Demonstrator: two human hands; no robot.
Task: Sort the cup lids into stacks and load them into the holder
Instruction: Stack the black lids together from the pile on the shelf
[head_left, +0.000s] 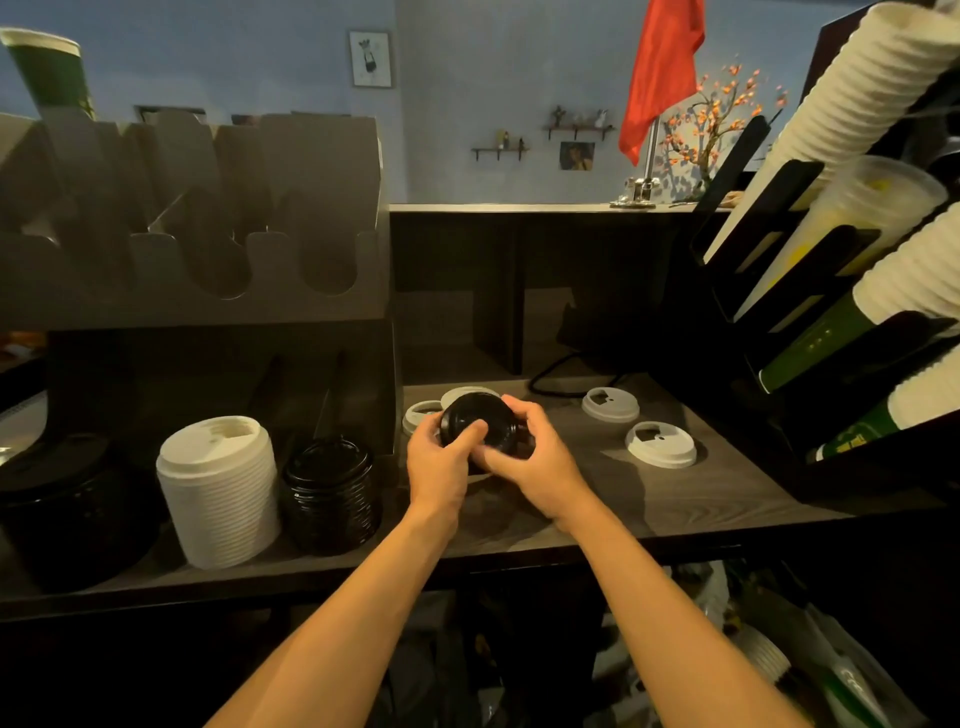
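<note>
Head view: a dark wood counter (727, 493) under a blue wall; at frame centre, left hand (441, 467) and right hand (540, 457) together grip a black lid (480, 415).

dim warm light, deep shadows, soft focus, wide-angle bending at the edges.

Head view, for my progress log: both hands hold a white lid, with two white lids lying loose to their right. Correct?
No: the head view shows the left hand and right hand holding a black lid; the rest stands.

Both forearms extended, left hand (441, 462) and right hand (530, 452) curled, gripping together
</note>
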